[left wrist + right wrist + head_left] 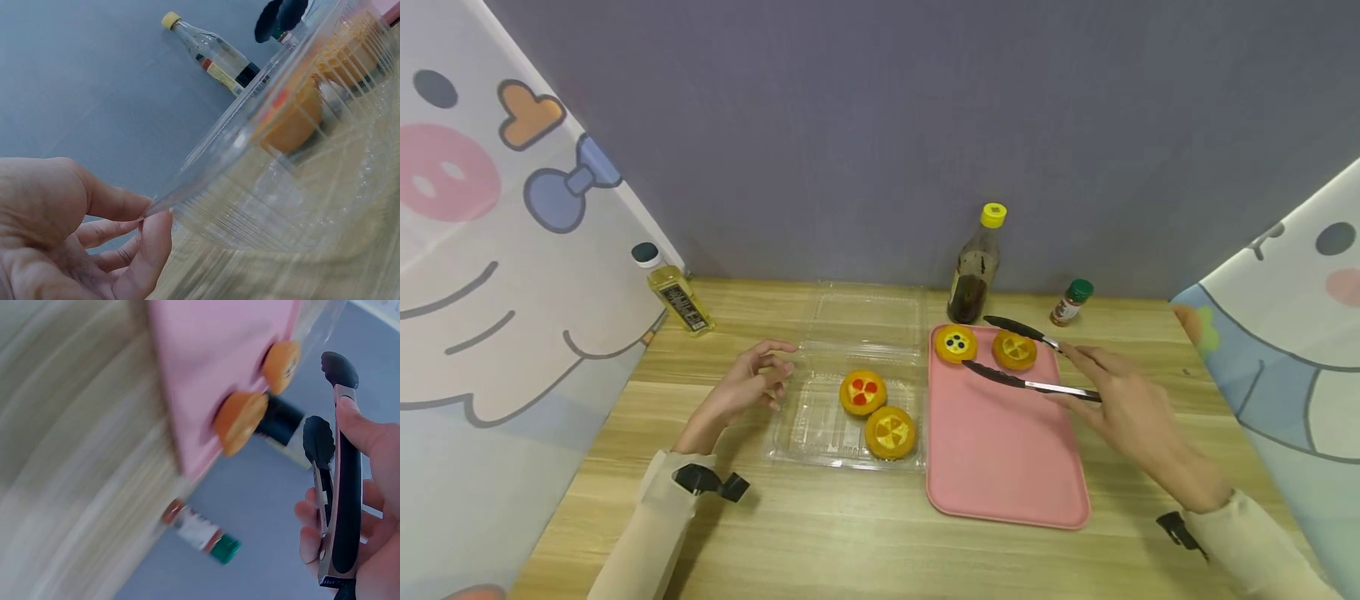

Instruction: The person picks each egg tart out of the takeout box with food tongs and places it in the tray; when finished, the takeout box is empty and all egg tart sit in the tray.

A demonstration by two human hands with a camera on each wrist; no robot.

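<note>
My left hand [747,385] pinches the left rim of a hinged clear plastic container [820,417] between thumb and finger, as the left wrist view shows. Inside the container sit a tart with red pieces [862,392] and a tart with yellow wedges [891,432]. Metal tongs with black tips [1060,389] are held in my right hand [1131,408], their arms spread above the pink tray [1000,450]. Near the tray's far edge lie a tart with dark dots [956,343] and another wedge-topped tart [1014,351], apparently not gripped by the tongs.
Behind the tray stands a dark sauce bottle with a yellow cap [973,279]. A small green-capped spice jar [1071,302] is at the back right, and an oil bottle [676,292] at the back left. A grey wall [820,142] closes off the rear.
</note>
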